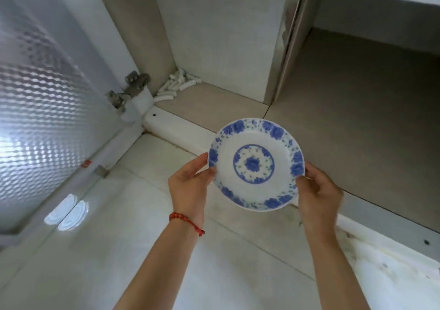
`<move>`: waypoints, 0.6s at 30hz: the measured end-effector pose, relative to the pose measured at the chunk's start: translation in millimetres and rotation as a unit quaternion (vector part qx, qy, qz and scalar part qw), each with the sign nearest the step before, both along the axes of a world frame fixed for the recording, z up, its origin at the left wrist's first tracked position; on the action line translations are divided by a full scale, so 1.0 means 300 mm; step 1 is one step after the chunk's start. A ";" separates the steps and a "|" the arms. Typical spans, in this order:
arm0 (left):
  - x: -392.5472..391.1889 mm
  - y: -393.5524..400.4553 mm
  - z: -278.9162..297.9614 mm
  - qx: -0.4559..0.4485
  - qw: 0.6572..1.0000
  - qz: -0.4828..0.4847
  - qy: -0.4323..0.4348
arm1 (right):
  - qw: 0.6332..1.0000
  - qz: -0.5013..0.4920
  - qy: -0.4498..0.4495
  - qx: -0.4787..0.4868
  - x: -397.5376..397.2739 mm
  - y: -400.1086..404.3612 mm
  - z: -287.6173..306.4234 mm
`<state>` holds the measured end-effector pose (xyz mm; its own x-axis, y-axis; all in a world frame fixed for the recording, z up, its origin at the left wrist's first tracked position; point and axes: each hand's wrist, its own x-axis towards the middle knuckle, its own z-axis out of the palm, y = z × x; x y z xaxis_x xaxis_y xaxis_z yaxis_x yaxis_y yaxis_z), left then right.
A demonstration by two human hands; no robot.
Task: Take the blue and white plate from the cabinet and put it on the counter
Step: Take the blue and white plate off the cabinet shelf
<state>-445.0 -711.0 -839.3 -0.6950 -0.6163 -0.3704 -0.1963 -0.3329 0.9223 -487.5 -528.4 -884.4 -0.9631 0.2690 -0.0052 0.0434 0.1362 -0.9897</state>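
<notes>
Both my arms reach up and forward, bare to the elbows, forearms angling in toward each other. My left hand [190, 186] is turned palm inward, thumb [202, 161] lying along the front and the fingers curled behind — pinched shut on what it holds. A red bead bracelet [187, 221] circles that wrist. My right hand [317, 195] mirrors it on the opposite side, knuckles toward me, thumb [303, 181] pressed in front, fingers wrapped behind — also clamped.

plate [257, 164] is white with blue roses round the rim and a blue ringed flower in the middle, bracelet [187, 221] is red, cabinet door [40, 100] looks frosted, maybe a ripple texture
</notes>
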 end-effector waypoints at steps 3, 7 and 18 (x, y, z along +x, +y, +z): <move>0.088 -0.047 0.011 -0.015 1.000 0.013 0.018 | 1.000 0.012 -0.002 0.008 0.069 -0.060 0.011; 0.192 -0.122 -0.028 -0.012 0.999 0.036 0.032 | 1.000 0.026 -0.001 0.002 0.148 -0.143 0.013; 0.397 -0.298 0.013 -0.042 0.998 0.042 0.000 | 0.997 0.024 -0.061 0.027 0.370 -0.302 0.101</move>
